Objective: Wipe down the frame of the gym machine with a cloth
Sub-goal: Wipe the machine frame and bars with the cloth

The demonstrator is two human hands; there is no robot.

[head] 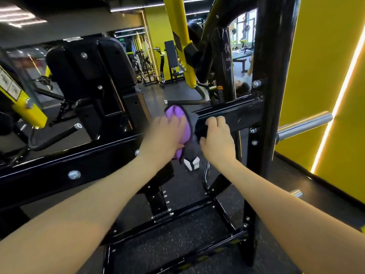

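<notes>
Pressing a purple cloth (178,123) against the black frame (233,113) of the gym machine with the left hand (167,133), fingers lying fairly straight over the fabric, at the spot where the horizontal crossbar meets the long sloping beam (79,165) running off to the near left. Showing a darker grey side of the cloth hanging below the hand, just beside the bar's left end. Gripping the lower edge of the same crossbar with the right hand (216,135), fingers curled over the black metal, just right of the cloth and close to the left hand without clearly touching it. Reaching in from the near edge with both bare forearms. Rising at the right end of the crossbar, a black upright post (274,56), bolted through with silver bolts, and sticking out from it to the right, a chrome peg (304,125). Lying below, black base rails over dark speckled floor (177,240). Peeking out under the cloth, a white and grey shoe (192,164). Standing at far left, black seat padding (88,66) and a yellow lever arm (27,109); at right, a yellow wall (325,56) with a lit strip; farther back, more gym equipment, blurred.
</notes>
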